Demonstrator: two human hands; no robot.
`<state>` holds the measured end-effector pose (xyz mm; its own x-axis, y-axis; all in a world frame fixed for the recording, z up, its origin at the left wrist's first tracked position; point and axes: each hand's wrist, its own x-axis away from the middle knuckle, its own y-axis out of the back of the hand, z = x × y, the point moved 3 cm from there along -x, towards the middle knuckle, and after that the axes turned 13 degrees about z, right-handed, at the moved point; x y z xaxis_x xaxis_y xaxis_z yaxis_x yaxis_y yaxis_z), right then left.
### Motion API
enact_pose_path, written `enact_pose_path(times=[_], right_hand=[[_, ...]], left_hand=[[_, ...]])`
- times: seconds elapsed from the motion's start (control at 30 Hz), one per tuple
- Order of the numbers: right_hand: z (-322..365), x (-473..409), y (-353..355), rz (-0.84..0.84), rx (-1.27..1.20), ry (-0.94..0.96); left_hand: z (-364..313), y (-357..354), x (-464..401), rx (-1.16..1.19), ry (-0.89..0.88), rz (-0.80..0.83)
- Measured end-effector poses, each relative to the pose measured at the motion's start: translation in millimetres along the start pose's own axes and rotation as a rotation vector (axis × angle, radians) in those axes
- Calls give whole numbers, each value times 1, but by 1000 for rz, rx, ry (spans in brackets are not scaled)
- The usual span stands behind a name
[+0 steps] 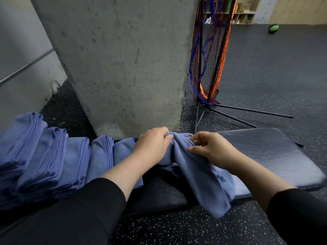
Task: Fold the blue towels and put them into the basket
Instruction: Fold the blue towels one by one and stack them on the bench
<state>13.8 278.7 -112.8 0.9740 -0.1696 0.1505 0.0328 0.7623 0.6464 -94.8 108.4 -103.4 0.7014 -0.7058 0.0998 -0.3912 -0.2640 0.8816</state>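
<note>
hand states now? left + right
Left hand: closed, gripping the crumpled blue towel.
Right hand: closed, pinching the same towel.

head view, close, facing forward-down

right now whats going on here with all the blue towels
A person is working on one loose blue towel over a dark padded mat on the floor. The left hand bunches its upper edge in a curled grip, and the right hand pinches the cloth beside it; the rest hangs crumpled toward the person. To the left lies a row of folded blue towels, overlapping one another. No basket is in view.
</note>
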Motion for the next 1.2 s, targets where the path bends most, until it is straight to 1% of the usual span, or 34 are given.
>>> enact_pose_path(times=[0.07, 0.13, 0.23, 0.27, 0.33, 0.4, 0.47, 0.53, 0.63, 0.7, 0.73, 0.8, 0.87, 0.93, 1.0, 1.13, 1.2], right_hand=[[-5, 2, 5, 20, 118, -62], [-8, 5, 12, 15, 172, -104], [-7, 10, 20, -24, 175, -110], [-6, 10, 20, -30, 163, -99], [2, 10, 19, -12, 108, -40], [11, 8, 15, 11, 77, 30], [18, 4, 12, 12, 85, 73], [25, 1, 10, -16, 74, 117], [28, 0, 10, -52, 2, 144], [23, 2, 12, 2, -2, 101], [18, 3, 13, 45, 36, 62], [8, 6, 15, 108, 126, -22], [2, 8, 20, 67, 88, -46], [3, 9, 23, -13, -92, -10], [12, 9, 20, -27, -279, 30], [38, 3, 5, 6, -302, 113], [45, 0, -1, 31, -316, 126]], left_hand=[[7, 8, 0, -31, 69, -53], [15, 15, 3, -60, 132, -82], [27, 15, 4, -93, 174, -17], [28, 14, 4, -92, 144, 12], [18, 11, 5, -33, -1, 59], [-1, 10, 11, 104, -157, 113], [-12, 3, 12, 226, -219, 200], [-12, -4, 9, 292, -185, 233], [-8, -2, 3, 283, -150, 162], [-9, 7, 3, 344, -159, 96], [-7, 14, 4, 396, -156, 28], [4, 27, 2, 503, -95, -109], [20, 34, -1, 547, -1, -164], [28, 36, 0, 515, 26, -120], [26, 34, 2, 489, -9, -37], [0, 20, 8, 624, -121, 181], [-6, 15, 7, 671, -128, 206]])
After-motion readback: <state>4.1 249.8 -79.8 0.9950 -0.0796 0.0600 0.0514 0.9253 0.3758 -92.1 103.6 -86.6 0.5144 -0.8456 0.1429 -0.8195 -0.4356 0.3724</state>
